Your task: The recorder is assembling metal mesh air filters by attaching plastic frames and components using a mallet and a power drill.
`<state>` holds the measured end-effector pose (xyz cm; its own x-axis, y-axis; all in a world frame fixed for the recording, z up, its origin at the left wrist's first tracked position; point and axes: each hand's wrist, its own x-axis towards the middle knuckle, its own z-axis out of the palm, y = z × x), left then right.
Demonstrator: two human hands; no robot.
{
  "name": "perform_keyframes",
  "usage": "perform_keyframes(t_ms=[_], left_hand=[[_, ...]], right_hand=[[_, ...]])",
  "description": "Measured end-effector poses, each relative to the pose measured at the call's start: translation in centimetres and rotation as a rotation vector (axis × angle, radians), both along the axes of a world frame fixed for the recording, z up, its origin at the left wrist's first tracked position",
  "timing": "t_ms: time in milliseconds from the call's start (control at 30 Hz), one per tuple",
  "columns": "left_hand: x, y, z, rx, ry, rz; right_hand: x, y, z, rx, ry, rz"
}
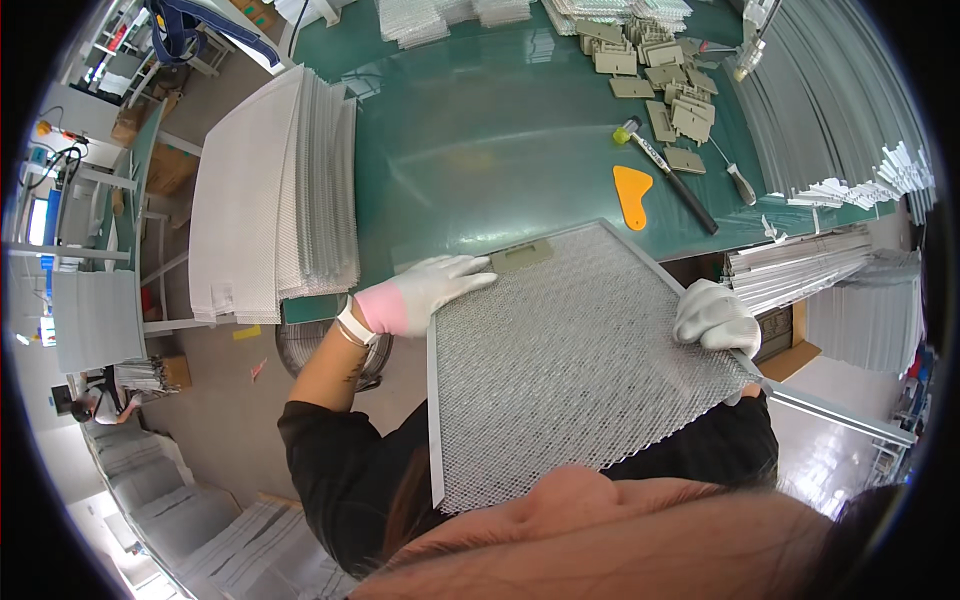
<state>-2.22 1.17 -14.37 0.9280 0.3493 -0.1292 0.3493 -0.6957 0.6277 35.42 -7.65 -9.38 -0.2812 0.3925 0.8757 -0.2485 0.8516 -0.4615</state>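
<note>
A silver mesh filter panel (570,370) is tilted against the table's near edge and reaches down toward my body. Thin metal frame strips edge its left, far and right sides; its near edge shows bare mesh. A beige latch plate (522,257) sits at its far left corner. Gloved in white with a pink cuff, my left hand (432,293) lies with fingers stretched out over that corner, beside the plate. My right hand (716,318), also gloved, is curled round the panel's right side. From just below it, a metal frame strip (840,412) sticks out to the right.
On the green table (460,150) lie an orange scraper (631,196), a hammer (668,178), a screwdriver (738,180) and a pile of beige plates (690,110). Mesh sheets (270,200) are stacked at left, metal strips (800,270) at right. A fan (325,350) stands below.
</note>
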Motion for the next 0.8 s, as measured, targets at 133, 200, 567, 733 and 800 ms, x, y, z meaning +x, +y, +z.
perform_keyframes(t_ms=[133, 200, 567, 733, 800], left_hand=[[-1.3, -1.6, 0.1, 0.147, 0.073, 0.099], [-0.9, -1.6, 1.7, 0.126, 0.181, 0.19], [1.1, -0.4, 7.7, 0.222, -1.414, 0.73], [2.4, 0.0, 7.4, 0.244, -1.411, 0.874], [2.8, 0.1, 7.1, 0.195, -1.473, 0.86]], right_hand=[[0.2, 0.6, -0.2, -0.02, -0.053, -0.003], [0.8, -0.4, 0.9, -0.085, -0.09, -0.109], [-3.8, 8.5, 5.2, -0.46, 0.181, -0.506], [-4.1, 9.8, 5.0, -0.551, 0.266, -0.501], [-3.5, 10.6, 4.3, -0.558, 0.262, -0.595]])
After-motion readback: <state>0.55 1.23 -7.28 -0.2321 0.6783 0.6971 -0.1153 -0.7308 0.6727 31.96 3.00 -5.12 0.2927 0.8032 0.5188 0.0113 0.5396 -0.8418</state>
